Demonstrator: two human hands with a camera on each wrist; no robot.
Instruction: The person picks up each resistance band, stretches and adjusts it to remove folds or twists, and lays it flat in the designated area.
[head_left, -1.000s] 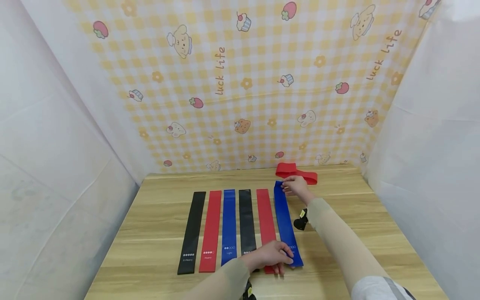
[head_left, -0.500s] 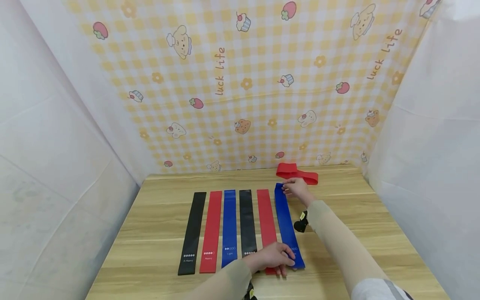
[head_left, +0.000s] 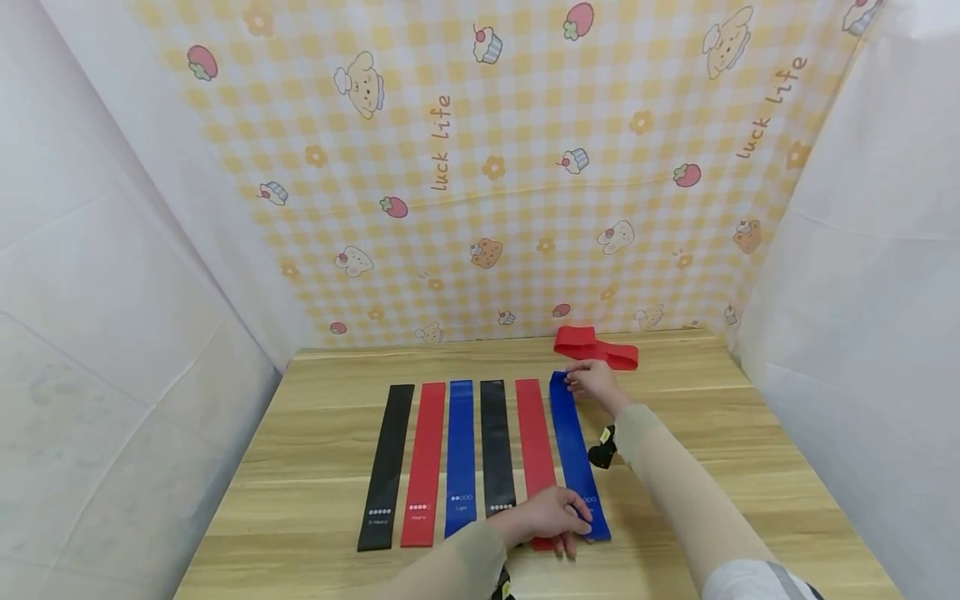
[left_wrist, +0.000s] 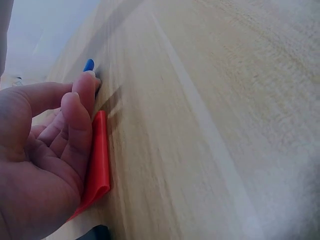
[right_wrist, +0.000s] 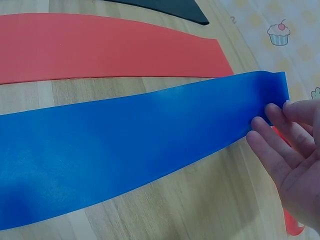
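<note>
A blue resistance band (head_left: 572, 437) lies lengthwise at the right end of a row of flat bands, slightly slanted. My left hand (head_left: 551, 512) pinches its near end between thumb and fingers; in the left wrist view only a blue tip (left_wrist: 89, 65) shows past the fingertips. My right hand (head_left: 595, 382) pinches the far end at its right corner, the other fingers against the band's edge in the right wrist view. The far end is raised a little. Beneath my left hand runs the neighbouring red band (head_left: 534, 433), its near part partly covered.
Left of these lie a black band (head_left: 497, 433), a blue band (head_left: 461, 442), a red band (head_left: 424, 458) and another black band (head_left: 387, 458). A looped red band (head_left: 618, 357) stands on edge behind my right hand. A patterned cloth (head_left: 465, 208) hangs along the table's back edge.
The blue band, held at both ends, has slid slightly toward me with both hands. The other bands keep their places.
</note>
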